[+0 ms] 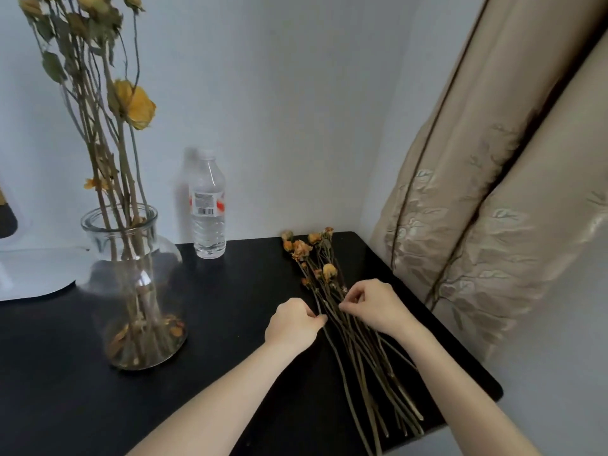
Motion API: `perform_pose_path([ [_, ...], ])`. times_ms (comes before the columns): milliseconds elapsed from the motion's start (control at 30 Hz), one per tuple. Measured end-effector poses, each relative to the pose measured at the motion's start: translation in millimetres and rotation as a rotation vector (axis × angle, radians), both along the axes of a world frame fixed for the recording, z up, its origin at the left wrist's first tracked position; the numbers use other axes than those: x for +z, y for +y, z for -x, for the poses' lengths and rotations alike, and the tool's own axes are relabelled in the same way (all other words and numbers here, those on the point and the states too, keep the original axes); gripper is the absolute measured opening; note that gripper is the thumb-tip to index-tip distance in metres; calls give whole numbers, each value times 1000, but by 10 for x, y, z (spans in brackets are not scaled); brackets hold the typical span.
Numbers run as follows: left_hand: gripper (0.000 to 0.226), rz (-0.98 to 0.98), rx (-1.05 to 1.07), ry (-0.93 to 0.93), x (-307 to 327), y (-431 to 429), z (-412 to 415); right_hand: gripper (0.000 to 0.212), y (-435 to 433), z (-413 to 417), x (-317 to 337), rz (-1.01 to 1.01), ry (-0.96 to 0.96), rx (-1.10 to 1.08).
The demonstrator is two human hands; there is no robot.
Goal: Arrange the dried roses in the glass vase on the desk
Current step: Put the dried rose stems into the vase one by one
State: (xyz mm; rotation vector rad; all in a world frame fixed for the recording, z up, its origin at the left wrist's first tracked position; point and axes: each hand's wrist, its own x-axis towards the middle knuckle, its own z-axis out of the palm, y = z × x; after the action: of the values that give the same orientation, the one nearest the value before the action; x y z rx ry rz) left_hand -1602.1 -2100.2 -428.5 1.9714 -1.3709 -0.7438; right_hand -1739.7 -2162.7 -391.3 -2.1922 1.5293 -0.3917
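Note:
A clear glass vase (131, 284) stands on the left of the black desk (230, 340) and holds several tall dried roses (131, 103) with yellow heads; loose petals lie at its bottom. A bundle of dried roses (348, 327) with orange heads lies flat on the right part of the desk, stems pointing toward me. My left hand (291, 324) pinches a stem at the bundle's left side. On the right side of the bundle, my right hand (375, 307) has curled fingers pinching another stem.
A plastic water bottle (208, 205) stands against the wall behind the vase. A white lamp base (29, 274) sits at the far left. A beige curtain (493, 192) hangs just past the desk's right edge.

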Motion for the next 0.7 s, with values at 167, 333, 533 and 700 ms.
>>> perform_pose_path([
  [167, 25, -52, 64, -15, -39, -167, 93, 18, 71, -148, -39, 37, 245, 29],
  [333, 26, -70, 139, -9, -50, -229, 102, 22, 78, -236, -60, 80, 368, -12],
  [533, 31, -67, 159, 15, -26, -250, 109, 20, 81, -281, -75, 96, 381, -23],
  [700, 45, 25, 184, 90, -6, -175, -11, 20, 59, -240, -41, 114, 270, -65],
])
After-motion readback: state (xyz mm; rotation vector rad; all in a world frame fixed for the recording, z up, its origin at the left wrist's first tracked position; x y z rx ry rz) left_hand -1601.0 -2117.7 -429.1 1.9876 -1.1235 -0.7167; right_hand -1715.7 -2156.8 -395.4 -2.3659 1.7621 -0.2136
